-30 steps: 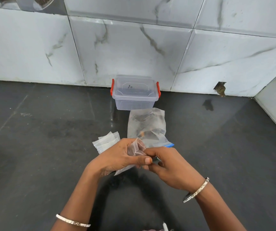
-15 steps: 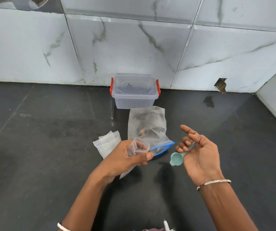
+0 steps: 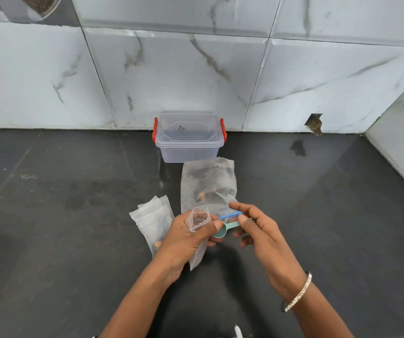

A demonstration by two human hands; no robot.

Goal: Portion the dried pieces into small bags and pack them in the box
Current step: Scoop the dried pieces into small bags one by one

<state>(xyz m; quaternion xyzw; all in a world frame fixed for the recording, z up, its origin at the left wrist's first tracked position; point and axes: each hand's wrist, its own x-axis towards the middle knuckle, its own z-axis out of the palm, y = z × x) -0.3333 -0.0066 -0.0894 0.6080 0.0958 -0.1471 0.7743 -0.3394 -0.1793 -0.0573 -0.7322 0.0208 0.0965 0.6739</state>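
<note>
The dark counter (image 3: 62, 240) is meeting a marbled tile wall (image 3: 171, 76) at the far edge. The clear box (image 3: 188, 137) is standing against that wall with its lid on and its red clips down.

Just in front of it the large bag (image 3: 208, 184) is lying flat. Its long axis is running from the box toward the person, with the blue zip end nearest the hands. Dried pieces (image 3: 202, 196) are showing through it.

Both forearms are reaching in from the near edge and converging above the counter. The left hand (image 3: 186, 242) is gripping a small bag (image 3: 199, 219), fingers and thumb curling round it. The bag's mouth is gaping upward and its tail is hanging toward the person. The right hand (image 3: 259, 232) is pinching the scoop (image 3: 225, 229) by its handle, with the forefinger extending and the other fingers curling beneath.

A stack of small bags (image 3: 152, 218) is lying left of the left hand.

The scoop is lying left-to-right, its bowl pointing left and sitting just beside the left thumb, below the held bag's mouth. Whether the bowl is carrying anything cannot be told.
</note>
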